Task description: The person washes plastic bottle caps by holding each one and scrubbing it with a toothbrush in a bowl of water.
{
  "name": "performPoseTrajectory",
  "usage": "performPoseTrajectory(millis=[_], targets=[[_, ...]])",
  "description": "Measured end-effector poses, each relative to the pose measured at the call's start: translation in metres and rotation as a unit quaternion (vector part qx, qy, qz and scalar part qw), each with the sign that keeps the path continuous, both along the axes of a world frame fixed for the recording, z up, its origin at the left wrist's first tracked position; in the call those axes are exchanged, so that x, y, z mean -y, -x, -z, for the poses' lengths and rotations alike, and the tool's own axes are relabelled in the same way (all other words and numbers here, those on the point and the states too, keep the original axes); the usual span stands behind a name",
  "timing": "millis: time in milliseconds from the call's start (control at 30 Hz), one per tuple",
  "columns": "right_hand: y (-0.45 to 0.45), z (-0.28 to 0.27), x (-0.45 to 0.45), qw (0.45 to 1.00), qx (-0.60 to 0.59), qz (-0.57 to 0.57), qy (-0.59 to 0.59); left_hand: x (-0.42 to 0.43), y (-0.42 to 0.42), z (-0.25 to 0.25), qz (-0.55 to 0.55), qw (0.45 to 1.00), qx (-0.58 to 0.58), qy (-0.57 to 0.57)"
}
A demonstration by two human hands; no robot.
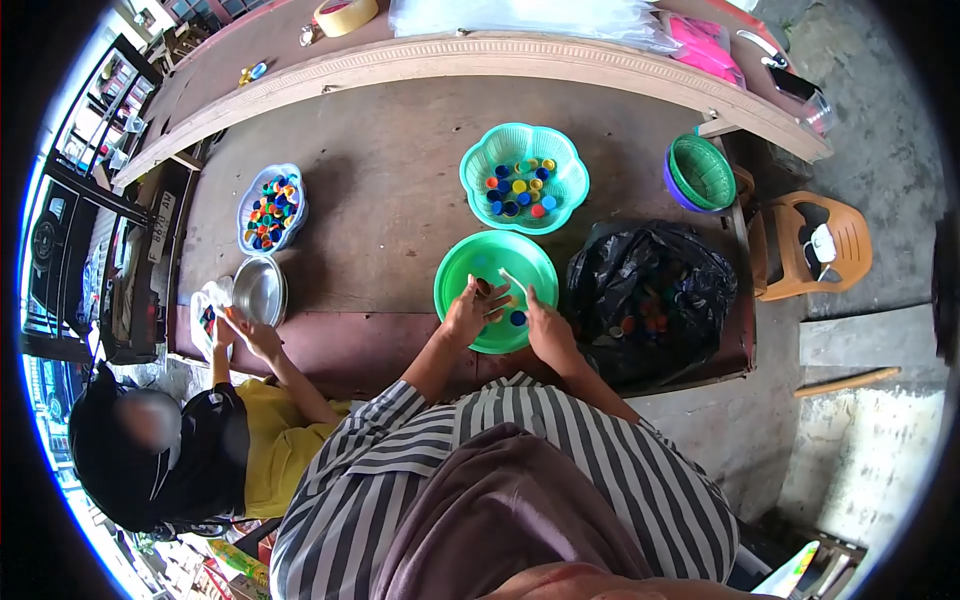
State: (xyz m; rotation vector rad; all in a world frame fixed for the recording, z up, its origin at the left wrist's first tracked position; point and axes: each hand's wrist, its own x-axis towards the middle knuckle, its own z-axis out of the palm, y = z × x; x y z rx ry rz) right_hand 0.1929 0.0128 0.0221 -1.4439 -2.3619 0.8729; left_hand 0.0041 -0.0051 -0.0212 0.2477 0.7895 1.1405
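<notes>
Over a green plastic basin (455,265), my left hand (467,316) has its fingers closed around a dark bottle cap (483,287). My right hand (546,325), just to its right, grips a thin whitish stick-like tool (511,279) whose exact kind I cannot make out. The tool's tip points up and left, apart from the cap. Inside the basin lies a blue bottle cap (518,318), with a yellowish one partly hidden by my hands. Behind the basin stands a scalloped mint-green basket (478,150) with several blue, yellow and red caps in it.
A black plastic bag (600,265) of caps lies right of the basin. A light-blue basket (243,215) of caps and a metal bowl (262,290) are at left, near a co-worker's hands (255,333). Nested baskets (703,172) sit at right. A wooden rail (450,58) crosses behind.
</notes>
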Motion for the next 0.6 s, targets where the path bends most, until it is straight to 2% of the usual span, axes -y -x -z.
performPoseTrajectory(millis=[33,67,133,167,200,267,300,333,400,433,467,533,567,600], targets=[[0.001,-0.001,0.001,0.997,-0.067,-0.023,-0.031,-0.001,-0.002,-0.003,-0.008,1.0,0.006,0.008],[0.003,0.001,0.005,0.997,-0.069,-0.023,-0.027,-0.001,-0.002,-0.006,-0.016,1.0,0.011,0.018],[0.004,0.001,0.01,0.994,-0.048,-0.098,0.004,0.001,0.004,-0.006,-0.015,1.0,0.005,0.018],[0.002,-0.001,0.009,0.997,0.031,-0.073,-0.005,0.0,0.004,-0.007,-0.015,1.0,0.002,0.014],[0.0,-0.003,0.005,0.997,0.033,-0.073,-0.007,0.0,0.001,-0.009,-0.015,1.0,0.004,0.011],[-0.005,-0.007,-0.003,0.999,0.04,0.016,-0.003,0.004,-0.003,-0.014,-0.068,0.994,-0.082,-0.006],[-0.006,-0.007,-0.004,1.0,-0.007,0.013,-0.023,0.001,-0.004,-0.016,-0.112,0.991,-0.071,0.026],[-0.005,-0.006,-0.001,1.0,-0.008,0.012,-0.019,0.002,-0.001,-0.009,-0.112,0.99,-0.073,0.03],[-0.005,-0.008,0.0,0.988,-0.113,-0.097,-0.048,0.0,0.002,-0.001,-0.102,0.976,-0.193,-0.011],[-0.005,-0.016,0.003,0.994,-0.03,-0.104,-0.013,0.0,0.003,-0.003,-0.081,0.972,-0.218,-0.025],[-0.007,-0.016,0.001,0.994,-0.028,-0.103,-0.015,0.0,0.001,-0.004,-0.081,0.973,-0.217,-0.027],[-0.008,-0.014,-0.003,0.998,0.051,-0.003,-0.025,0.0,-0.002,-0.01,-0.066,0.967,-0.247,-0.025],[-0.008,-0.014,-0.005,0.998,0.05,-0.005,-0.025,-0.002,-0.003,-0.009,-0.067,0.966,-0.247,-0.024],[-0.008,-0.015,-0.005,0.998,-0.009,-0.044,-0.036,-0.003,-0.004,-0.007,-0.085,0.98,-0.175,-0.034]])
